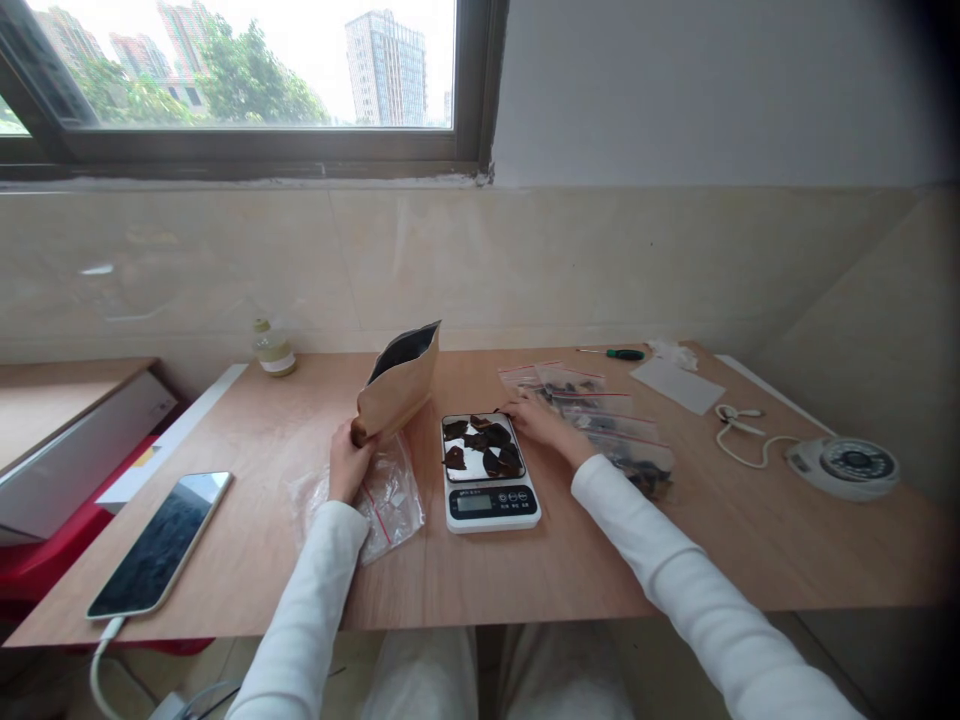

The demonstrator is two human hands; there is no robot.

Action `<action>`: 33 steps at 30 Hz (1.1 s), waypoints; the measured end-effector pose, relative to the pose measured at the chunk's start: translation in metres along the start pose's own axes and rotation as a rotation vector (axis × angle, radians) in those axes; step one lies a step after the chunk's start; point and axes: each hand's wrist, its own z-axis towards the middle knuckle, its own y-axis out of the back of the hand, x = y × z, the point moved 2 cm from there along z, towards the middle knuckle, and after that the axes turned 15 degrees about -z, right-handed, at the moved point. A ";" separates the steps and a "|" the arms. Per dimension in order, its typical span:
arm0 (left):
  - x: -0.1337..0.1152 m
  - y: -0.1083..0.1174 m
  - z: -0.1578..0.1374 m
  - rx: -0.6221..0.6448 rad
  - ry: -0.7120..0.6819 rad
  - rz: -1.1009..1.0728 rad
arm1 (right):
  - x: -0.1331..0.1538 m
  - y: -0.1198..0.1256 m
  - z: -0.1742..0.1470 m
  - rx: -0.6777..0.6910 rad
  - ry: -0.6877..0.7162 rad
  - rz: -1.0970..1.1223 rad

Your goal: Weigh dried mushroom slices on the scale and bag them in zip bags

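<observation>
A small white digital scale stands in the middle of the table, with several dark brown, curled dried pieces spread on its shiny pan. At the pan's back right corner is my right hand, its fingertips closed together on what looks like a dark dried piece, mostly hidden. To the left of the scale, my left hand grips the lower left corner of a brown kraft paper pouch. The pouch leans with its dark-lined mouth open. Beneath my left hand lies a clear zip bag with a red strip.
Several zip bags with dark contents lie right of the scale. Behind them are a green-handled screwdriver and a white card. A corded round white device sits far right. On the left are a charging phone and a bottle.
</observation>
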 end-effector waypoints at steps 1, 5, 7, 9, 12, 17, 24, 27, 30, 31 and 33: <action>0.000 0.000 0.000 -0.002 0.000 0.002 | 0.001 0.001 -0.002 -0.011 -0.009 -0.026; -0.001 0.000 0.000 -0.010 -0.002 0.007 | 0.005 0.006 -0.007 -0.044 -0.031 -0.092; -0.001 0.000 0.000 -0.011 -0.004 0.005 | 0.007 0.013 -0.008 -0.076 -0.056 -0.110; -0.002 0.000 0.000 -0.012 -0.007 0.002 | 0.012 0.024 -0.008 -0.123 -0.088 -0.117; -0.002 0.000 0.000 -0.012 -0.007 -0.001 | 0.029 0.044 -0.009 -0.186 -0.091 -0.096; -0.001 0.000 -0.001 -0.005 0.003 -0.008 | 0.076 0.059 -0.016 -0.107 0.222 0.030; 0.000 0.000 0.000 0.007 0.000 -0.008 | 0.086 0.044 -0.019 -0.034 0.266 0.026; 0.000 0.000 0.000 0.002 -0.002 -0.002 | 0.092 0.040 -0.021 -0.065 0.255 0.066; -0.001 0.001 -0.001 -0.001 -0.003 0.003 | 0.108 0.034 -0.023 -0.056 0.305 0.027; -0.002 0.001 -0.001 0.000 -0.003 0.004 | 0.112 0.031 -0.023 -0.045 0.311 -0.005; -0.002 0.001 -0.001 0.004 -0.003 0.006 | 0.116 0.025 -0.022 -0.020 0.298 -0.066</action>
